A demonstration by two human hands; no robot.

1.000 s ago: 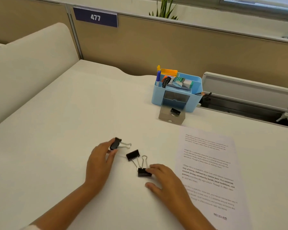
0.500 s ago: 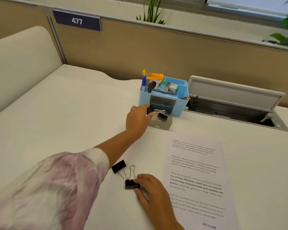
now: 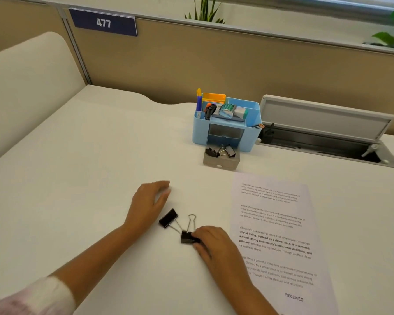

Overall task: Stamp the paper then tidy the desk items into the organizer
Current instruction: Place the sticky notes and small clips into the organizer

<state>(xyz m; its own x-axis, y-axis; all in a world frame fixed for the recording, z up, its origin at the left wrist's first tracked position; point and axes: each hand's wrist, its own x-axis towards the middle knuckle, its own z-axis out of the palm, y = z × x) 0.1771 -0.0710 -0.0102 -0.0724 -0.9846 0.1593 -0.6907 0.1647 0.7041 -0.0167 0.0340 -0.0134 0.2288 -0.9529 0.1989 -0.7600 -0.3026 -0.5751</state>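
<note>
Low in the middle of the frame, on the white table (image 3: 77, 178), found two black binder clips not yet put away. Saw the right hand (image 3: 214, 243) with its grip closed on the lower clip (image 3: 188, 237), apparently pinching the black body, though the fingers hid the exact contact. Saw the left hand (image 3: 149, 202) just up and left of the upper clip (image 3: 168, 218), grip open, empty, and apart from it. Noted the wire handles of the two clips crossing or touching.

At upper centre, found the blue organizer (image 3: 200, 133) with its grey drawer (image 3: 221, 163) pulled out and two stored clips (image 3: 221, 151) already inside. At right, found the paper (image 3: 271, 246), its RECEIVED stamp (image 3: 294, 297) near the bottom edge; judged the stamping finished and the tidying partly done.

Judged the step in hand to be carrying the remaining clips to the drawer. Advised lifting the lower clip straight up first, so as not to drag its neighbour by the handles; taking the upper clip by its black body, not the springy wires; and releasing both low over the drawer, beside the stored pair, before pushing it shut.
</note>
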